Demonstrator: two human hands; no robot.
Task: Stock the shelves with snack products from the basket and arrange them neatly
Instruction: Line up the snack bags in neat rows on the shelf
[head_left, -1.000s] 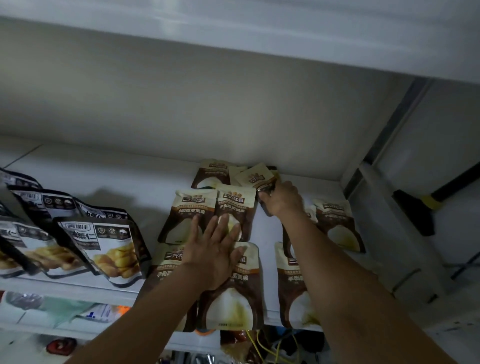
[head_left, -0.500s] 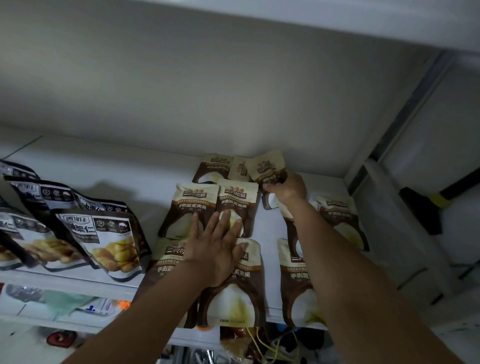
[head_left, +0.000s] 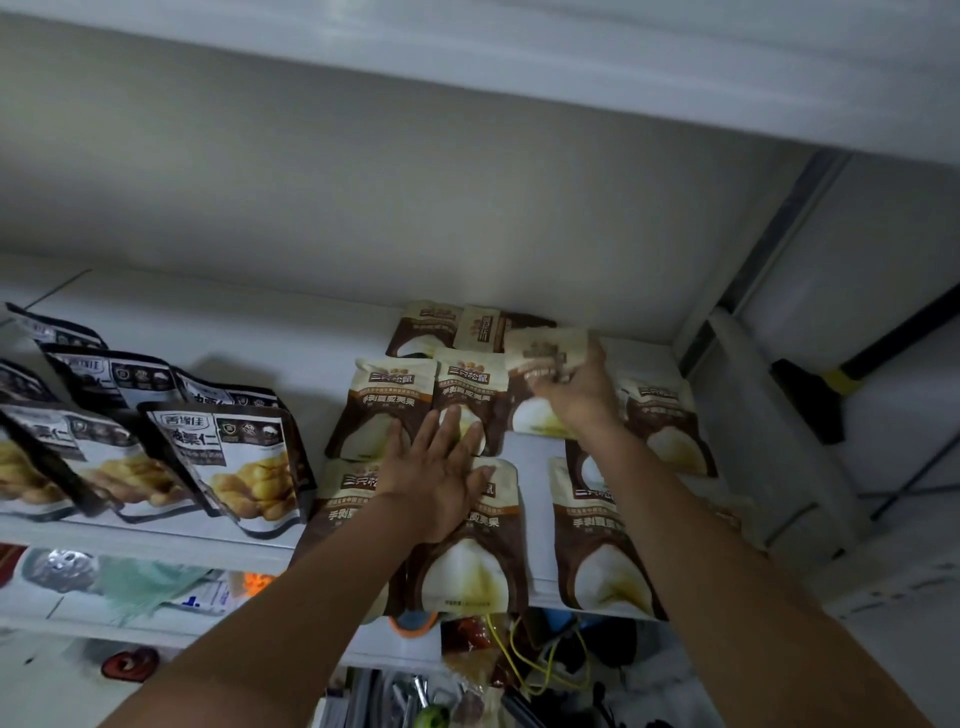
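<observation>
Obs: left hand (head_left: 441, 483) lies flat, fingers straight and spread, pressing on the brown pouches (head_left: 470, 566) of the front and middle rows. The right hand (head_left: 576, 397) has its fingers curled onto a blurred pouch (head_left: 545, 353), gripped over the middle row, just in front of the back row. All pouches are on the right half of the white shelf (head_left: 208, 322). On the left half, dark pouches (head_left: 234, 462) lean upright, overlapping.
</observation>
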